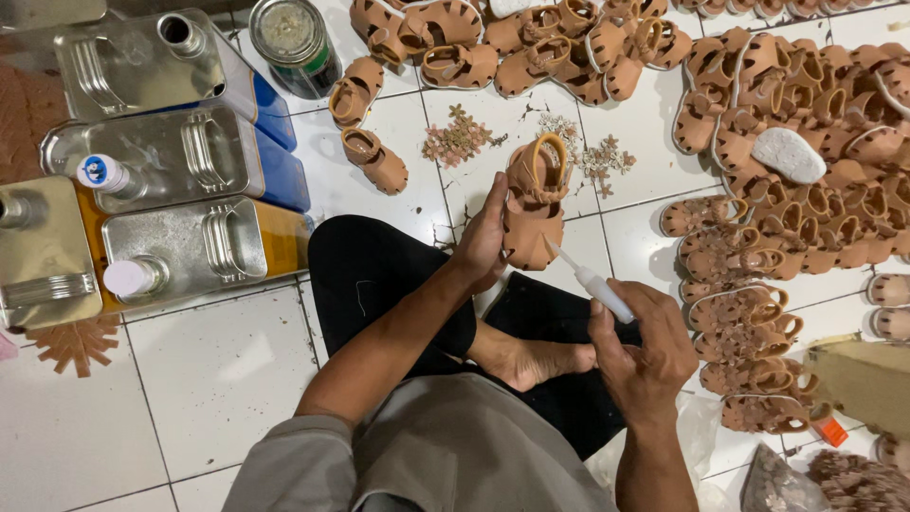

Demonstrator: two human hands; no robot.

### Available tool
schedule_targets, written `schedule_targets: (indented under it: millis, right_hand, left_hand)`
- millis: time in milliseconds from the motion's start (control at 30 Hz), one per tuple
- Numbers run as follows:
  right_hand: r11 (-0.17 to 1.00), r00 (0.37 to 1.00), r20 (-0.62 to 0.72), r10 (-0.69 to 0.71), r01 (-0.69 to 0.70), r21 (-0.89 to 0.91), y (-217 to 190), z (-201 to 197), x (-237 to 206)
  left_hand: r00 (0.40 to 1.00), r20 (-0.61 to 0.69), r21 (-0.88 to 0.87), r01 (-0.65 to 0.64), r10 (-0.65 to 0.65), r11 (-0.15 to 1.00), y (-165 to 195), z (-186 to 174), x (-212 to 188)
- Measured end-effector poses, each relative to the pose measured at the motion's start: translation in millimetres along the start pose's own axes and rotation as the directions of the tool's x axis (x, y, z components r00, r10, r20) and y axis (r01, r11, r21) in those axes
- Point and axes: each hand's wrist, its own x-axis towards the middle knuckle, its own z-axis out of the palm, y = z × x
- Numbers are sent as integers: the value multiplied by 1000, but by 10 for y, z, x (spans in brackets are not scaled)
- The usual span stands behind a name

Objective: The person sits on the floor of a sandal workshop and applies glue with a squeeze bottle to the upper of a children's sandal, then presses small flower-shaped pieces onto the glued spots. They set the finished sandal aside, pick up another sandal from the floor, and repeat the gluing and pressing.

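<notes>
A grey short-sleeved shirt (455, 446) is worn, its sleeve ending above the elbow. Black trousers (379, 275) are worn over the legs. The forearms are left uncovered, one foot (531, 360) is bare, and both hands are ungloved.

Four rectangular metal cans (180, 161) with blue or orange sides lie upper left, beside a round green-labelled tin (292, 43).

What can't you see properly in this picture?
- Tube in the right hand, head view: its back end is hidden in the fist.
- Small tan sandal in the left hand: its left side is hidden by the fingers.
- Orange-capped tube: mostly under a cardboard piece.
- Bag: cut off by the bottom edge.
</notes>
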Motion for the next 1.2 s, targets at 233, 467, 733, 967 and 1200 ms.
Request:
schedule_targets:
  millis: [233,467,733,967,1200]
  right_hand:
    - [999,1000,-6,21,-20,41,20,14,-43]
    - [999,999,-38,-20,22,47,61,23,-88]
    - [998,999,-22,44,-43,45,20,38,-94]
    - [995,999,-41,1,3,99,62,54,-112]
    - [994,996,-36,80,-78,72,58,26,-159]
  left_hand:
    - [1000,-17,7,22,-22,1000,-32,-27,0]
    - [999,2,-24,37,-37,999,-68,-42,-5]
    - [999,-15,16,44,-43,999,-95,-49,-8]
    - [999,-22,-18,44,-45,999,-130,-48,-4]
    - [999,-2,8,37,-37,999,-130,-72,-26]
